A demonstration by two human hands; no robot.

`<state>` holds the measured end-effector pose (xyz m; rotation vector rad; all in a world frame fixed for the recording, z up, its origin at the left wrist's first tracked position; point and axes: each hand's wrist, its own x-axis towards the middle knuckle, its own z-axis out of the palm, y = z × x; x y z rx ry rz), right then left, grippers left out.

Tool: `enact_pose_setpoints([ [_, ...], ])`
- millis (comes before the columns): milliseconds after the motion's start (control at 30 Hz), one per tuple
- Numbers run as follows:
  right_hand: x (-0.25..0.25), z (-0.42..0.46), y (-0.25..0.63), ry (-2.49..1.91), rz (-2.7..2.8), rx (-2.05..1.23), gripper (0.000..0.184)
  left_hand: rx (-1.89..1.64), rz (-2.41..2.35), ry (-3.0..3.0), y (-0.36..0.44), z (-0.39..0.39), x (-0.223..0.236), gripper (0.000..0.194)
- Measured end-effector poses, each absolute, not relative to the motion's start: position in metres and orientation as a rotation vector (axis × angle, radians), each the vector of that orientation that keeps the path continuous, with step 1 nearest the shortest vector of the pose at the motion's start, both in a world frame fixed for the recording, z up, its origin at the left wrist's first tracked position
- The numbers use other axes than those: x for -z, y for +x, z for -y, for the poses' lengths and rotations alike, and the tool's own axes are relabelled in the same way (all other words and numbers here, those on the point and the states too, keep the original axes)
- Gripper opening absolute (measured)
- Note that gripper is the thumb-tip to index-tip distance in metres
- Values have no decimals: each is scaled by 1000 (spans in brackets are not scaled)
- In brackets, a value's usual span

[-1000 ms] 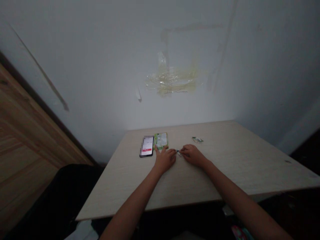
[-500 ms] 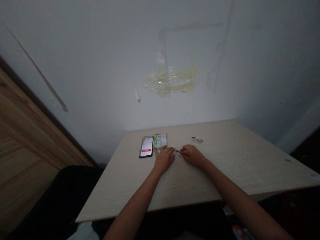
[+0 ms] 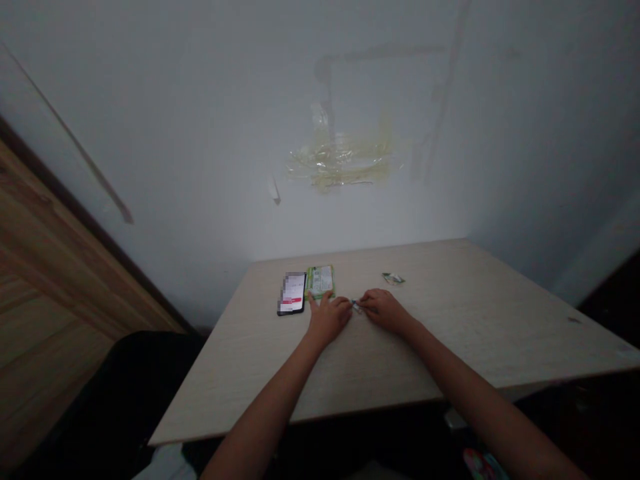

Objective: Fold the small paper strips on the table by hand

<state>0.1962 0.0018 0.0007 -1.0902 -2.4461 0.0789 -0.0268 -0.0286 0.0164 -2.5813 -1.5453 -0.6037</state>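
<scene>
A small white-and-blue piece point(image 3: 355, 306), too small to name, lies on the table between my two hands. My right hand point(image 3: 383, 309) is closed, with its fingertips pinched on the piece's right end. My left hand point(image 3: 327, 320) rests on the table with fingers spread. Its thumb and one fingertip reach the near edge of a green-and-white packet point(image 3: 321, 280), while other fingertips come up against the left end of the small piece. Just left of the packet lies a phone point(image 3: 294, 293) with its screen lit.
A crumpled green-and-white wrapper scrap point(image 3: 393, 279) lies beyond my right hand. The pale wooden table point(image 3: 450, 280) meets a wall with peeling clear tape point(image 3: 345, 160). A small dark bit point(image 3: 575, 320) sits toward the table's right edge. A dark chair-like shape point(image 3: 130, 393) stands at left.
My left fingertips have shifted slightly right, closer to my right hand, and cover more of the small piece. My right hand stays nearly in place.
</scene>
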Motion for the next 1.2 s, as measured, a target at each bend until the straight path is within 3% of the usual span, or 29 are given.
enact_pose_setpoints([
  [700,1,-4,197,-1105,2449,-83,27,653,1656,-2558,-26,32,-14,31],
  [1200,1,-3,197,-1090,2445,-101,27,684,1489,-2617,-26,31,-9,28],
])
